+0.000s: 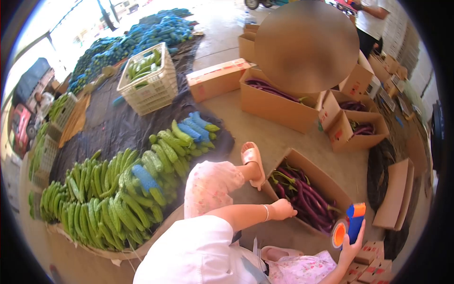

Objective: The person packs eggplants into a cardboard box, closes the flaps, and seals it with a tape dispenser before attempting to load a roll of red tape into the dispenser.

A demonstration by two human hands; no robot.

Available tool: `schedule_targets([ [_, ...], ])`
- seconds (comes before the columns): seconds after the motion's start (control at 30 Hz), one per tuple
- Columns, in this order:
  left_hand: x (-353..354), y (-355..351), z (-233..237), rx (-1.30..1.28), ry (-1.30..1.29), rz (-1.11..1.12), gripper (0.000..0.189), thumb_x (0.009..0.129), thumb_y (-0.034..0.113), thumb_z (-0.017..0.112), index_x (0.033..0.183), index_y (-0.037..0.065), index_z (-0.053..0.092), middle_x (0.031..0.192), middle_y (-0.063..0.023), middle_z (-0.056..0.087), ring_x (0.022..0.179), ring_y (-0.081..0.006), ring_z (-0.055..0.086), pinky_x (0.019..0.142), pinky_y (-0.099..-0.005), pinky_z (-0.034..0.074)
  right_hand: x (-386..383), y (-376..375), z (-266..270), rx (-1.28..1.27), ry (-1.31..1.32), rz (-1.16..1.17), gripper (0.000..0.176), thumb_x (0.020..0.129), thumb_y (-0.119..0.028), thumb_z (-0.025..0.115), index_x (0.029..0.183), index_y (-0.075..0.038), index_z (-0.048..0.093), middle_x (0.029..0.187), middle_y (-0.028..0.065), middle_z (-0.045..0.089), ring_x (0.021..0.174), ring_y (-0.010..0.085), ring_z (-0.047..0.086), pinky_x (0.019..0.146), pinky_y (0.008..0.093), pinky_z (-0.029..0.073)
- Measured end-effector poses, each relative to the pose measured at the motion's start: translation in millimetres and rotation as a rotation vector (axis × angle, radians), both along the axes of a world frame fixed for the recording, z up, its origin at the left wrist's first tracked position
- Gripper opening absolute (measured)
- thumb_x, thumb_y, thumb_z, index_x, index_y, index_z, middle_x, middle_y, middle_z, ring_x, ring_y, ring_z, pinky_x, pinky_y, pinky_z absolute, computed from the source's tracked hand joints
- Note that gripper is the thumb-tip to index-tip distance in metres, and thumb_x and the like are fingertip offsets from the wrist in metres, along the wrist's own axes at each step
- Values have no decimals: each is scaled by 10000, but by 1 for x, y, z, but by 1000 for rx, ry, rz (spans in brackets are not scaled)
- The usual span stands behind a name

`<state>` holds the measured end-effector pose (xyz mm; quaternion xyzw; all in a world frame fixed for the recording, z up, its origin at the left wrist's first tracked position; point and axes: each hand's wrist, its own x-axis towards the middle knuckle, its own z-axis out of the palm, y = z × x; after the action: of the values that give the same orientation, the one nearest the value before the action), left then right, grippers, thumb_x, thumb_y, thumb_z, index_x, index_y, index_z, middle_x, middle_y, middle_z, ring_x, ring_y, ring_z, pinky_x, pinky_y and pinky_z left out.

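Note:
My left hand (282, 209), with a thin band at the wrist, is closed at the near side of an open cardboard box (326, 180). Whatever its fingers may pinch there is too small to make out. Long purple eggplants (309, 201) with green stems lie inside that box. Beside the box's right end, my right hand (351, 247) grips a blue and orange tape dispenser (355, 229), raised upright. A tape roll (339, 234) with an orange core sits on the dispenser's left side.
Bitter melons (113, 203) lie in rows to my left, a few in blue net sleeves. A white crate (149, 94) stands behind them. More eggplant boxes (279, 111) stand ahead, near a person whose face is blurred. Small cartons (371, 253) lie lower right; another person (373, 23) stands behind.

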<state>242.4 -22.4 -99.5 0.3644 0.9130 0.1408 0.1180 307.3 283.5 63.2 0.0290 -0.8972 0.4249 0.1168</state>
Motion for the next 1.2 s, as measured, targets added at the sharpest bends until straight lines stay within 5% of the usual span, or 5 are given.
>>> schedule_targets([
  [0.37, 14, -12, 52, 25, -238, -17, 379, 857, 487, 549, 887, 136, 689, 830, -123, 687, 809, -325, 662, 732, -460, 488, 41, 54, -30, 6, -220, -152, 845, 681, -12, 648, 1461, -26, 324, 1394, 167, 473, 1261, 256, 478, 1065, 364, 346],
  [0.53, -53, 32, 63, 74, -63, -69, 284, 784, 309, 682, 967, 93, 684, 1024, -125, 671, 999, -302, 615, 854, -430, 483, 84, 70, -30, 56, -273, -344, 850, 671, -81, 738, 1434, -33, 369, 1336, 168, 524, 1222, 247, 511, 1037, 359, 380],
  [0.73, -88, 37, 0, -406, 5, -404, 1098, 669, 546, 760, 1517, 174, 171, 1539, -172, 223, 1424, -399, 167, 1128, -597, 148, 110, 114, -37, 164, -305, -415, 779, 668, -115, 735, 1384, -55, 434, 1276, 139, 558, 1176, 251, 544, 1007, 367, 415],
  [1.07, -82, 34, -15, -491, 41, -351, 1067, 714, 571, 720, 1524, 195, 136, 1560, -140, 178, 1445, -373, 114, 1131, -622, 98, 8, 69, -96, 410, -460, -217, 675, 673, -222, 769, 1295, -155, 515, 1109, 138, 619, 1019, 329, 613, 852, 394, 505],
  [1.2, -76, 50, 9, -148, 5, -383, 851, 710, 466, 746, 1405, 133, 384, 1462, -164, 326, 1381, -373, 247, 1119, -570, 188, 31, 87, -87, 262, -379, -199, 676, 681, -216, 765, 1303, -141, 509, 1153, 145, 613, 1054, 318, 611, 876, 386, 501],
])
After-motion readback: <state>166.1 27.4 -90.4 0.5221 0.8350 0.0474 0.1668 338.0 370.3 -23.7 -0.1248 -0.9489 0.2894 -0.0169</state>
